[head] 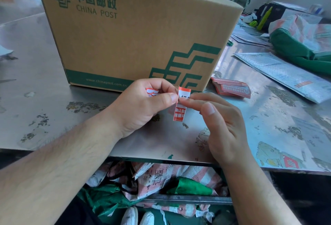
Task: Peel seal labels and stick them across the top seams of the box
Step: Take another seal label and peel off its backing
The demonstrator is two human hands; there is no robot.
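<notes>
One box [134, 36] stands on the worktop [44, 90]. One seal label [180, 113] is held upright just in front of the box. The left hand [143, 103] pinches it, while the right hand [220, 122] touches it with extended fingertips, grasping nothing. One stack of labels [231, 88] lies beside the box.

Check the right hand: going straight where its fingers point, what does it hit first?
The seal label: the right hand points left at it, fingers seemingly touching; just beyond is the left hand, pinching it. Depth unclear.
</notes>
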